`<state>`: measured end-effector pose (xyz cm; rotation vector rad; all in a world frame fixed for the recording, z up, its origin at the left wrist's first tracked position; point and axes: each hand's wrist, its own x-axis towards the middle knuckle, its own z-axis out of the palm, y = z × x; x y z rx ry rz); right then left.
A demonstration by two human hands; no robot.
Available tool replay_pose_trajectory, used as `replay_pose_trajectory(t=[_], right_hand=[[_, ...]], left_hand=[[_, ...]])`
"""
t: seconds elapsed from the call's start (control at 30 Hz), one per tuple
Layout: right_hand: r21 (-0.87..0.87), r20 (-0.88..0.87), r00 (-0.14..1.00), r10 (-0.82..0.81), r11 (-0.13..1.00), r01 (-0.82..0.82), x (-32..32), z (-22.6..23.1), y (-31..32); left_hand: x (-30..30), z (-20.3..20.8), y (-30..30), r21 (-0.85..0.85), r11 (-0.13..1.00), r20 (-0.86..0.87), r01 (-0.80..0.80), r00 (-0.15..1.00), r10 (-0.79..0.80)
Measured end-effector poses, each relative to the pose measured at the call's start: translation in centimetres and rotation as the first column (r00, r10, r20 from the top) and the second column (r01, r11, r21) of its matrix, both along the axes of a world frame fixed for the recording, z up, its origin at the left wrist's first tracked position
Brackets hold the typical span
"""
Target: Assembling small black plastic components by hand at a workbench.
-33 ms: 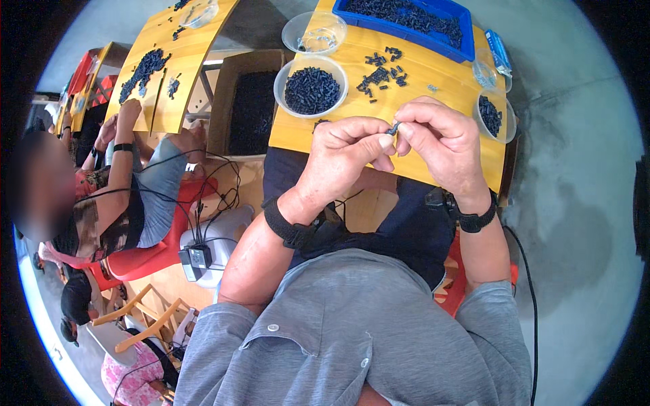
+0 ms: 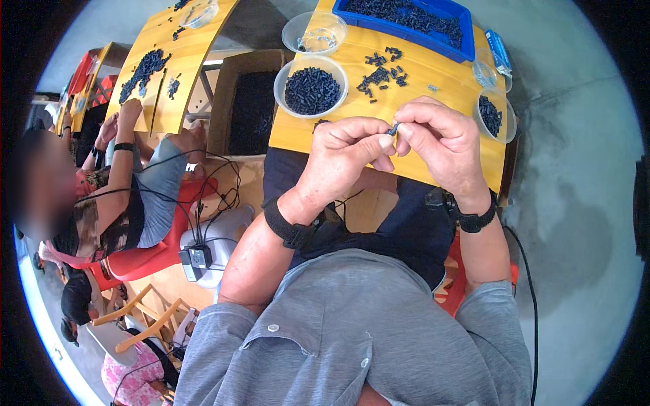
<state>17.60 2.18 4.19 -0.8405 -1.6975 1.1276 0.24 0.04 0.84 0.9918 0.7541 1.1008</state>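
Over the front edge of the yellow table (image 2: 433, 68), my left hand (image 2: 349, 152) and my right hand (image 2: 447, 139) meet fingertip to fingertip. Pinched between both thumbs and forefingers is a small dark cylindrical piece (image 2: 393, 128); its details are too small to make out. Behind my hands lies a loose scatter of similar dark pieces (image 2: 380, 74). To the left stands a clear round bowl (image 2: 277, 89) filled with such pieces. Another clear tub (image 2: 511, 125), to the right of my right hand, holds more of them.
A blue tray (image 2: 406, 38) heaped with dark pieces sits at the back. Behind the left bowl is a clear tub (image 2: 286, 35) with small shiny bits. A blue packet (image 2: 499, 51) lies far right. A cardboard box (image 2: 217, 101) separates this table from a co-worker's table (image 2: 172, 57).
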Motion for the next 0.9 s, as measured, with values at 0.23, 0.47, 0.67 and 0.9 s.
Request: replay_pose_trajectory(t=[0.23, 0.47, 0.67, 0.9], right_hand=[[-0.006, 0.046, 0.998, 0.030, 1.000, -0.030, 0.2, 0.2, 0.5], [-0.143, 0.050, 0.999, 0.017, 0.990, -0.010, 0.1, 0.6, 0.7], [-0.219, 0.131, 0.991, 0.014, 0.976, 0.015, 0.1, 1.1, 1.1], [-0.198, 0.150, 0.989, -0.006, 0.980, 0.036, -0.6, 1.0, 1.3]], left_hand=[[0.1, -0.3, 0.2, 0.010, 1.000, -0.034, -0.011, 0.999, 0.011], [0.2, -0.3, 0.3, 0.010, 0.999, -0.099, -0.034, 0.995, 0.035], [0.3, -0.1, 0.3, 0.048, 0.998, -0.154, -0.045, 0.987, 0.052], [0.6, -0.1, 0.4, 0.003, 0.996, -0.164, -0.086, 0.983, 0.086]])
